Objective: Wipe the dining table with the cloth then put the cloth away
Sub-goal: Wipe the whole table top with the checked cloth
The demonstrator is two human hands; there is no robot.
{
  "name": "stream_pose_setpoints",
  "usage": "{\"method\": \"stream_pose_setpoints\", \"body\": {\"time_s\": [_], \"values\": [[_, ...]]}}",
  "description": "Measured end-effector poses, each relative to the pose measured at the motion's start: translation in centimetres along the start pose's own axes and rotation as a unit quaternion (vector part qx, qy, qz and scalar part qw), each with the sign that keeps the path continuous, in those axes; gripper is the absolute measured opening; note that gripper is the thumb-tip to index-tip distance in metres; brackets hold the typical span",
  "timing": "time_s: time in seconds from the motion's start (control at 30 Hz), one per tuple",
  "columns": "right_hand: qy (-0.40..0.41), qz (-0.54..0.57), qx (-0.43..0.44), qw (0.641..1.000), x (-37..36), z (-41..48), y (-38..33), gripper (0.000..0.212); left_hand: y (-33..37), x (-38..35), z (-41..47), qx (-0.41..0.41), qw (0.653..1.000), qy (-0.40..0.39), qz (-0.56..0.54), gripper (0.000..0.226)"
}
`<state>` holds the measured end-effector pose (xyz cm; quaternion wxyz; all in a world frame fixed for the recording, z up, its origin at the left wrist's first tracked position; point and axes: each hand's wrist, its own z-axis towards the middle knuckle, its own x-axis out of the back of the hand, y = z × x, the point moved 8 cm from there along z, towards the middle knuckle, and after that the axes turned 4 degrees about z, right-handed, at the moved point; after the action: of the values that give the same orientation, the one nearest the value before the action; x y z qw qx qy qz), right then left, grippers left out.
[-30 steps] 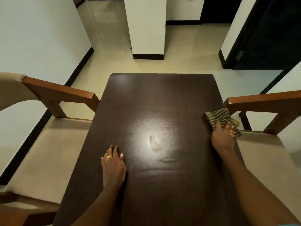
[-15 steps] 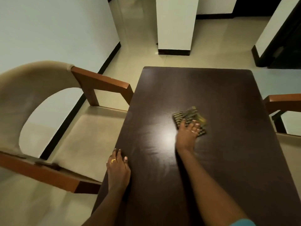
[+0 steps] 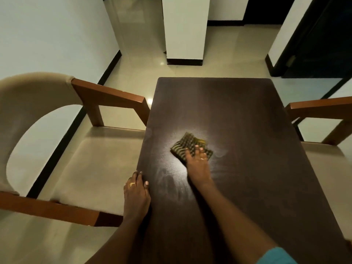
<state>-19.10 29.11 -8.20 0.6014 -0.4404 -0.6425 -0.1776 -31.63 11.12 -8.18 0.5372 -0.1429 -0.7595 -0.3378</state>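
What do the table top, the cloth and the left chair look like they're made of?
Table top: dark brown wood or veneer, smooth semi-gloss; a bright glare shows on it.
Cloth: soft woven fabric, dark-and-pale check, folded flat.
Left chair: reddish-brown wooden arms with crisp edges, matte beige upholstery on seat and back, possibly fabric or leatherette.

Open tabletop (image 3: 238, 111); left chair (image 3: 106, 96), right chair (image 3: 320, 109).

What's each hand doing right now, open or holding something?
Left hand: open, resting flat on the table edge.
Right hand: open, fingers pressing the cloth onto the table.
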Motion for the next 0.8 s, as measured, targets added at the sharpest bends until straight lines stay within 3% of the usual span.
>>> {"method": "stream_pose_setpoints", "body": {"time_s": [0.23,0.33,0.43,0.63,0.73,0.8], "values": [[0.085,-0.006,-0.261,0.961,5.5,-6.3,19.3,0.050,1.5,-0.6,-1.2,-0.053,0.998,-0.018,-0.015,0.046],[0.098,0.007,-0.328,0.940,5.3,-9.4,21.6,0.049,0.6,-0.5,-2.3,-0.054,0.998,-0.022,-0.023,0.046],[0.101,0.044,-0.360,0.927,3.9,-10.4,19.3,0.049,-1.0,-0.3,-3.5,-0.037,0.999,-0.018,-0.020,0.045],[0.090,0.047,-0.224,0.969,0.8,-9.2,4.9,0.053,-3.6,0.1,-5.7,0.002,0.999,-0.008,-0.031,0.043],[-0.009,0.063,-0.128,0.990,-2.7,-10.6,-3.9,0.053,-4.6,0.4,-6.7,0.013,0.999,0.003,-0.050,0.042],[-0.021,0.067,-0.033,0.997,-4.2,-12.7,-8.8,0.054,-4.9,0.6,-7.5,0.024,0.997,0.006,-0.069,0.042]]}}
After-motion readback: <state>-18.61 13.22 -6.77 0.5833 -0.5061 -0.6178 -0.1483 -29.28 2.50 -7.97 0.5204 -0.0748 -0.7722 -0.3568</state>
